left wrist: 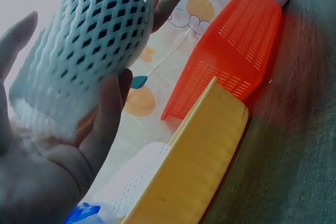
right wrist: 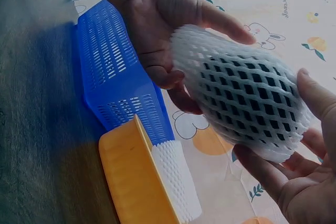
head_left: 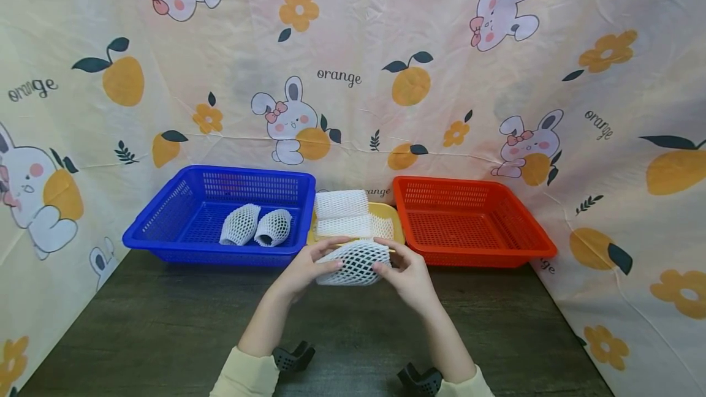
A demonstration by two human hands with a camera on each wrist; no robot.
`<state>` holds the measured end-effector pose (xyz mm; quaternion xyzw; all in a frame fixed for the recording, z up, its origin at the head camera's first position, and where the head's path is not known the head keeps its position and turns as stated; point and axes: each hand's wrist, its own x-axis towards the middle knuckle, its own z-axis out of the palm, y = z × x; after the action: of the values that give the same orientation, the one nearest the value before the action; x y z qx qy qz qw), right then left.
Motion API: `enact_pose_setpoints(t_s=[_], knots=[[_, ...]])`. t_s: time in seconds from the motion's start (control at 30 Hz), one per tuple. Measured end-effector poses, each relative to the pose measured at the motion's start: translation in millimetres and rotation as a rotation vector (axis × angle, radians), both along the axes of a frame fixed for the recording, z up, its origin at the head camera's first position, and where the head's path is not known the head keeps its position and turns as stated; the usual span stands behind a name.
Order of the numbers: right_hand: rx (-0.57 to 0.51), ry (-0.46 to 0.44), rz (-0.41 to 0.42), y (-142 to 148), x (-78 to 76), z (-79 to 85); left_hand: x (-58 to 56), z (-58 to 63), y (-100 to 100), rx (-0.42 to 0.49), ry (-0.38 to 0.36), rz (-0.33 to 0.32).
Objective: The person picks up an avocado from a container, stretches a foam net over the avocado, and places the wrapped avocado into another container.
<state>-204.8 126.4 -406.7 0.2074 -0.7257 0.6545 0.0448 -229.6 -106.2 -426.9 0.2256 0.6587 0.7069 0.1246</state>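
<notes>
A white foam fruit net [head_left: 355,263] is held between both hands above the front of the yellow basket. Something dark shows through its stretched mesh, mostly hidden by the foam. My left hand [head_left: 302,269] grips one end, and in the left wrist view its fingers and thumb [left wrist: 107,114] curl about the net. The right hand [head_left: 412,279] holds the other end; in the right wrist view that hand [right wrist: 310,182] has its thumb on one side and fingers on the other.
At the left stands a blue basket [head_left: 220,253] with two netted pieces [head_left: 240,224] in it. A yellow basket [head_left: 398,228] behind the hands holds white foam nets [head_left: 343,210]. On the right is a red basket [head_left: 474,256]. Patterned cloth [head_left: 353,109] hangs behind the dark table [head_left: 165,323].
</notes>
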Motion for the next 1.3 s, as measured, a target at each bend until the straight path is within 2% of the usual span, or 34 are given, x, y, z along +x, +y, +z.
enact_pose_setpoints(t_s=[0.3, 0.5, 0.6, 0.83, 1.03, 1.17, 1.3], knots=[[-0.094, 0.079, -0.07, -3.2, -1.1, -2.1, 0.0, 1.9, -5.7, 0.118, -0.008, -0.029], [-0.157, 0.085, -0.129, -3.0, -2.2, -3.1, 0.2, 2.0, -6.0, 0.201, 0.001, -0.037], [-0.182, 0.088, -0.136, -3.0, -2.2, -3.8, 0.2, 1.6, -5.3, 0.213, 0.019, -0.006], [-0.189, 0.149, -0.113, -3.0, -2.4, -5.7, 2.3, 3.0, -5.2, 0.164, 0.023, 0.128], [-0.196, 0.144, -0.118, -2.3, -2.3, -6.0, 2.8, 3.3, -4.4, 0.167, 0.044, 0.161], [-0.22, 0.1, -0.146, -4.0, -0.9, -4.5, 1.7, 0.6, -1.9, 0.255, 0.043, 0.135], [-0.257, 0.036, -0.204, -8.5, 2.4, -0.9, 1.4, -1.7, 1.8, 0.415, 0.023, 0.048]])
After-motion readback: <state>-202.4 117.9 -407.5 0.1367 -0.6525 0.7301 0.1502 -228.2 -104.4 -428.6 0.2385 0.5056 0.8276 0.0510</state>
